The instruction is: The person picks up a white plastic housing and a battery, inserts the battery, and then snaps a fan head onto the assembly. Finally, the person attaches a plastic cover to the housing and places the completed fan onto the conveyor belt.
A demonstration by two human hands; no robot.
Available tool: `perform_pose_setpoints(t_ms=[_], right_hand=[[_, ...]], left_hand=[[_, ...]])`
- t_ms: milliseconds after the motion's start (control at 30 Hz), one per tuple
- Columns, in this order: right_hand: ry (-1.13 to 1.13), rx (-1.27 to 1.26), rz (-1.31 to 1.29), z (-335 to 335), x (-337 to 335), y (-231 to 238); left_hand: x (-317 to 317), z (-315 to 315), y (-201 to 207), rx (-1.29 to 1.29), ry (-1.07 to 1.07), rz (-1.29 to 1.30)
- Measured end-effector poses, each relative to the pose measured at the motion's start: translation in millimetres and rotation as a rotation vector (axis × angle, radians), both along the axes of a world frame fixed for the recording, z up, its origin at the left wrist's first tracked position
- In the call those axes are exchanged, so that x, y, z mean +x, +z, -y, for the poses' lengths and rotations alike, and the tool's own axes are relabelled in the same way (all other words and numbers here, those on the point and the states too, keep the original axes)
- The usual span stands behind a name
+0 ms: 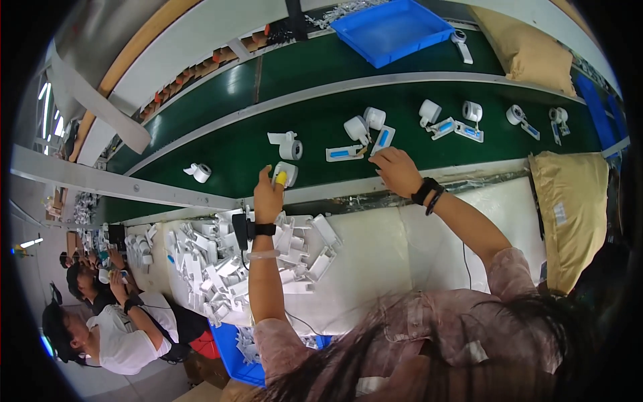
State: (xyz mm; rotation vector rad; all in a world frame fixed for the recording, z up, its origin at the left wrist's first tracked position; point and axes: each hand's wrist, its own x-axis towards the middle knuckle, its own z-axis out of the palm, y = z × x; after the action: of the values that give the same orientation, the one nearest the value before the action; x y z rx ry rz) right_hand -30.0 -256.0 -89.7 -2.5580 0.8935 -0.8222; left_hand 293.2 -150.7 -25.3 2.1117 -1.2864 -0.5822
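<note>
My left hand reaches over the near edge of the green belt. Its fingers close on a white round-headed part; yellow covers the thumb tip, and the grip is partly hidden. Another white round-headed part lies just beyond it. My right hand hovers at the belt's near edge, fingers bent and slightly apart. Its fingertips are at the lower end of a white strip-shaped piece with a blue insert; whether they touch it is unclear. A similar strip piece lies to its left, below two round heads.
A heap of white plastic parts covers the left of the padded worktop. More round-headed parts dot the green belt. A blue tray stands beyond; a tan sack sits right. Co-workers sit left.
</note>
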Motion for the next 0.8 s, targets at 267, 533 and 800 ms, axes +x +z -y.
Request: perform_pose_setpoints(t_ms=[267,533,800], right_hand=[[0.149,-0.344,-0.196,72.8,52.1,-33.0],[0.268,0.245,0.108,26.5,34.4,23.4],[0.504,0.849,0.075,-92.3,-39.5,102.5]], left_hand=[[85.5,29.3,-40.5,-0.253,0.339,0.614],[-82.1,-15.6,-16.0,-0.387,-0.450,0.144],[-189.2,-98.5,-8.4,-0.170,-0.541,-0.346]])
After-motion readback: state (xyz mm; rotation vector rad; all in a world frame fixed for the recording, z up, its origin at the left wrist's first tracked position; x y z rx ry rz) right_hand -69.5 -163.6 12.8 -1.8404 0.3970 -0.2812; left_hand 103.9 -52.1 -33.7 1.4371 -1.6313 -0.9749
